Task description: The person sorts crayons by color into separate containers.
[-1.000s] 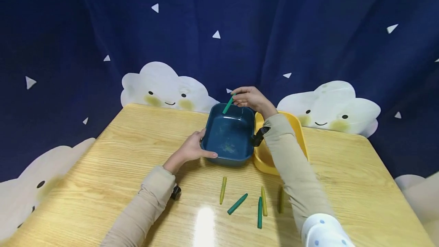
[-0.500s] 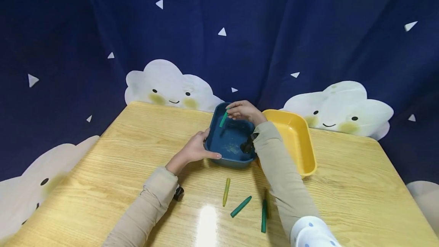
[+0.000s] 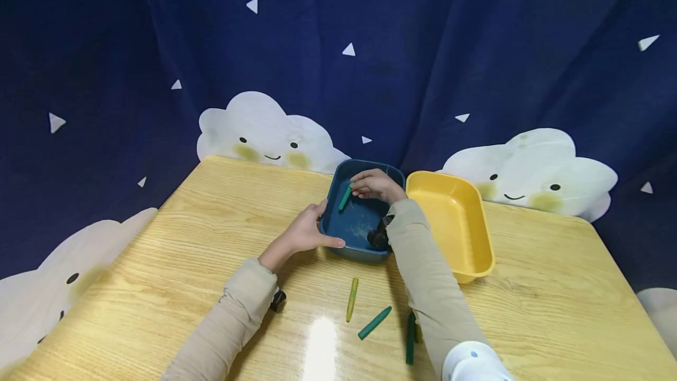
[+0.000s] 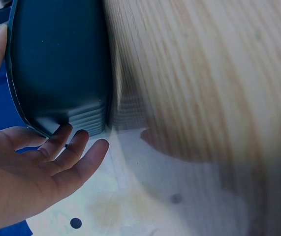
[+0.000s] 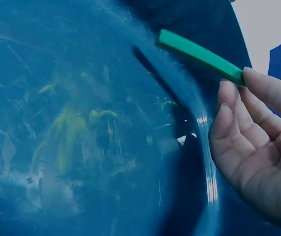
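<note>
My left hand (image 3: 304,231) grips the near left corner of a dark blue plastic bin (image 3: 349,229), thumb over the front rim. In the left wrist view its fingers (image 4: 83,167) bend against the outer wall. Inside the bin, my right hand (image 3: 378,186) pinches a green crayon (image 5: 199,55) by one end between thumb and fingertips. The crayon slants down over the bin floor, its shadow falling a little away from it in the right wrist view. Yellow-green smears mark that floor.
A yellow bin (image 3: 449,225) stands right beside the blue one. In front lie a yellow crayon (image 3: 352,300), a green crayon (image 3: 375,323) and another green crayon (image 3: 410,340); the right sleeve partly covers a further yellow one. A dark blue curtain (image 3: 296,34) hangs behind the wooden table (image 3: 222,210).
My right hand has lowered the green crayon from above the back rim into the blue bin. My left hand keeps its grip. The view has shifted slightly.
</note>
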Motion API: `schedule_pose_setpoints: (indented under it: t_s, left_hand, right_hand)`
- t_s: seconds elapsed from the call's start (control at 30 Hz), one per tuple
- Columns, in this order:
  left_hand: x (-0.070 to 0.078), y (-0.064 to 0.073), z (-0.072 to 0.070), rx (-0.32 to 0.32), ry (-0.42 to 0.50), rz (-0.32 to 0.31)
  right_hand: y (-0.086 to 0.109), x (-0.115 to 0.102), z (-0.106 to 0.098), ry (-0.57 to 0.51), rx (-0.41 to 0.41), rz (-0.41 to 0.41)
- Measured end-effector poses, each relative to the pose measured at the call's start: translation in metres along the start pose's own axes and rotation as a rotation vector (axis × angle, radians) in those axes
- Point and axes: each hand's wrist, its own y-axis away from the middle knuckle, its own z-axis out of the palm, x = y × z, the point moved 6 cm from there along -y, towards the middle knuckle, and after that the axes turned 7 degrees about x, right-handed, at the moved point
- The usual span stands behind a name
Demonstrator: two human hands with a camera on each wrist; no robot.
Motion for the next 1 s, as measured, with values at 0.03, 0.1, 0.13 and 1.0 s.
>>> schedule_pose_setpoints:
  t_s: [0.03,0.1,0.13,1.0]
  left_hand:
    - [0.0,0.0,0.0,0.001,0.003,0.001]
    - [0.0,0.0,-0.001,0.004,0.005,0.003]
    - [0.0,0.0,-0.001,0.006,0.005,0.004]
    - [0.0,-0.002,0.0,-0.012,0.006,-0.006]
  right_hand:
    - [-0.001,0.0,0.001,0.007,0.0,-0.004]
    - [-0.002,0.001,0.002,0.016,0.0,-0.004]
    - [-0.002,0.002,0.002,0.025,-0.001,-0.001]
    - [0.022,-0.021,-0.013,-0.014,0.144,-0.061]
